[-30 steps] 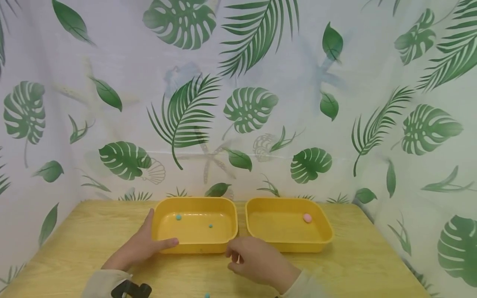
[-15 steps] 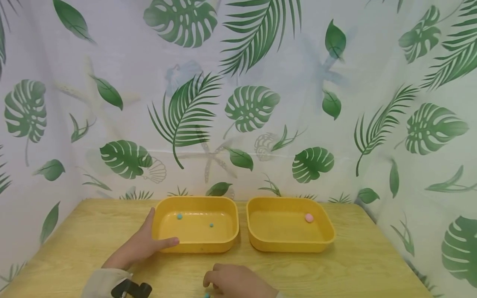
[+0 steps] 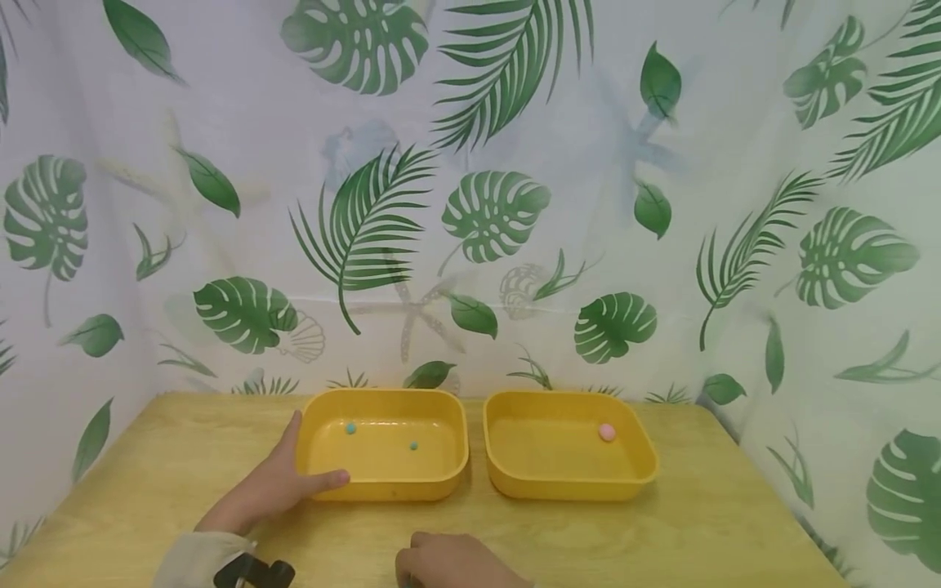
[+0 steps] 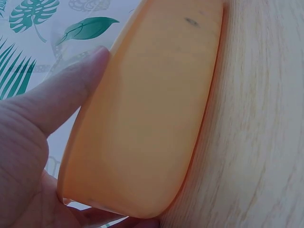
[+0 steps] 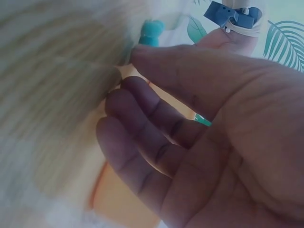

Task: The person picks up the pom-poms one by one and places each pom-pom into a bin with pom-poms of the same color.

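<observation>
On the left of the worktop (image 3: 132,490), the left hand (image 3: 275,483) gripped the left yellow tray (image 3: 390,492), where two small teal bits (image 3: 350,429) lay; nearer the viewer, the right hand (image 3: 457,562) had bent fingers, its thumb tip at a teal piece (image 5: 152,31), pinched or not I couldn't tell; the right yellow tray (image 3: 569,488) held a pink ball (image 3: 606,432).

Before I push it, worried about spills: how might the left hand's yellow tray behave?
The tray is likely stiff: its walls look unbent in the left hand. Low and broad, it probably won't tip. Teal pieces on its shiny floor may slide.
</observation>
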### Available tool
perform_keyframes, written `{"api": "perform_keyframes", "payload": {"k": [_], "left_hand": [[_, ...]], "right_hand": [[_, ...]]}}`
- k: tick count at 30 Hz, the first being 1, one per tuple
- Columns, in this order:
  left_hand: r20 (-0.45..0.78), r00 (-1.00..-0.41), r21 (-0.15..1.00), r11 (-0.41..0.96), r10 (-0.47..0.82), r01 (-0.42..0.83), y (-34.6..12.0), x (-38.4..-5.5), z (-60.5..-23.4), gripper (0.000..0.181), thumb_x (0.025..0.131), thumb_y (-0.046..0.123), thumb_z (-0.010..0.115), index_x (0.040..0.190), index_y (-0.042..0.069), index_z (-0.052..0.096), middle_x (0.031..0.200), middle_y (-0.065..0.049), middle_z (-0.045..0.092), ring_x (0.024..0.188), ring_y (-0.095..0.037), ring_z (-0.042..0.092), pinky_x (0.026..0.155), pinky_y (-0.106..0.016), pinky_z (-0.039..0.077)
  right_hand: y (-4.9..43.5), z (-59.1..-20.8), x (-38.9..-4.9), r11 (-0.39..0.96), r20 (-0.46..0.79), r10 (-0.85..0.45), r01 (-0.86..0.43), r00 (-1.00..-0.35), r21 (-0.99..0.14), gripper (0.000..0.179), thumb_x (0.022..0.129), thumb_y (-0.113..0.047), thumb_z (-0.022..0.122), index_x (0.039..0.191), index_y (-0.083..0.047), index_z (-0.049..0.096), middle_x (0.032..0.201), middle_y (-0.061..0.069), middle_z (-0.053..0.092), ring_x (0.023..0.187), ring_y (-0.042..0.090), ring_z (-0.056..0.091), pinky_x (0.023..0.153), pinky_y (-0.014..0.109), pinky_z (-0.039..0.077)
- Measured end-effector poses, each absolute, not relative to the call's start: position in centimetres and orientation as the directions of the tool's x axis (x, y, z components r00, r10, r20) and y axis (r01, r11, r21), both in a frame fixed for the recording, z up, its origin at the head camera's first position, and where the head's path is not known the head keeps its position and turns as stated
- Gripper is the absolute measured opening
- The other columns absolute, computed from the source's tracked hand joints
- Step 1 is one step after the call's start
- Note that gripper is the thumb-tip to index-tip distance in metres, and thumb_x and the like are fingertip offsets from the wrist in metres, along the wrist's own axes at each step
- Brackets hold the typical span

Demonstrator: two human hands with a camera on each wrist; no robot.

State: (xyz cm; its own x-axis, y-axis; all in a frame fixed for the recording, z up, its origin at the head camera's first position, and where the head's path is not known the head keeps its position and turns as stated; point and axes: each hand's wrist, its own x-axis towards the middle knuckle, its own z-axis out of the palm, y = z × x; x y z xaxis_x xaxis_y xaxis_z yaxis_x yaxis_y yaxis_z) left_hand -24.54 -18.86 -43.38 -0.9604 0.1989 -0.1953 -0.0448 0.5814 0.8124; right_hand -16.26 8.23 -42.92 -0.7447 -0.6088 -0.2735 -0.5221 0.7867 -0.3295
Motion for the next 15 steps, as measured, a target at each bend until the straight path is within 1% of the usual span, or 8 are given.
{"api": "perform_keyframes", "payload": {"k": [3,7,11,13,15], "left_hand": [[-0.192,-0.959,0.816,0.577,0.208,-0.038,-18.87,-24.51,-43.5,0.139,0.085,0.054,0.081,0.159,0.002,-0.024,0.167,-0.036,0.003,0.151,-0.053,0.018,0.121,-0.067,0.014],[-0.173,-0.962,0.818,0.575,0.21,-0.021,-18.8,-24.66,-43.42,0.139,0.085,0.054,0.081,0.159,0.002,-0.024,0.167,-0.035,0.004,0.151,-0.052,0.021,0.121,-0.066,0.015],[-0.168,-0.964,0.816,0.578,0.206,-0.019,-18.76,-24.65,-43.34,0.139,0.084,0.052,0.082,0.159,0.001,-0.024,0.167,-0.035,0.005,0.15,-0.053,0.022,0.121,-0.067,0.015],[-0.171,-0.964,0.816,0.578,0.206,-0.021,-18.78,-24.54,-43.36,0.139,0.084,0.052,0.082,0.159,0.001,-0.024,0.167,-0.036,0.005,0.15,-0.053,0.022,0.121,-0.067,0.016],[-0.175,-0.963,0.816,0.577,0.206,-0.025,-18.81,-24.43,-43.45,0.139,0.085,0.052,0.082,0.159,0.001,-0.024,0.167,-0.035,0.005,0.15,-0.052,0.022,0.121,-0.067,0.016]], "right_hand": [[8.17,-43.03,-16.11,0.799,-0.285,-0.592,-0.502,-0.754,-0.331,0.015,0.093,-0.035,0.077,0.085,-0.026,0.069,0.075,-0.013,0.051,0.065,0.003,0.05,0.06,0.02,0.046],[8.19,-43.14,-16.13,0.804,-0.278,-0.58,-0.483,-0.766,-0.348,0.012,0.094,-0.029,0.076,0.085,-0.027,0.069,0.077,-0.014,0.053,0.066,0.003,0.05,0.063,0.02,0.046],[8.32,-43.16,-16.3,0.776,-0.239,-0.617,-0.53,-0.75,-0.342,0.013,0.096,-0.023,0.074,0.085,-0.026,0.068,0.079,-0.017,0.053,0.068,0.001,0.05,0.064,0.018,0.046],[8.42,-43.43,-16.42,0.761,-0.22,-0.64,-0.566,-0.736,-0.318,0.013,0.096,-0.023,0.074,0.085,-0.025,0.067,0.079,-0.016,0.053,0.068,0.0,0.049,0.064,0.019,0.047],[8.48,-43.57,-16.44,0.768,-0.225,-0.631,-0.558,-0.742,-0.313,0.014,0.097,-0.025,0.074,0.084,-0.024,0.067,0.078,-0.016,0.053,0.068,0.0,0.049,0.064,0.019,0.047]]}}
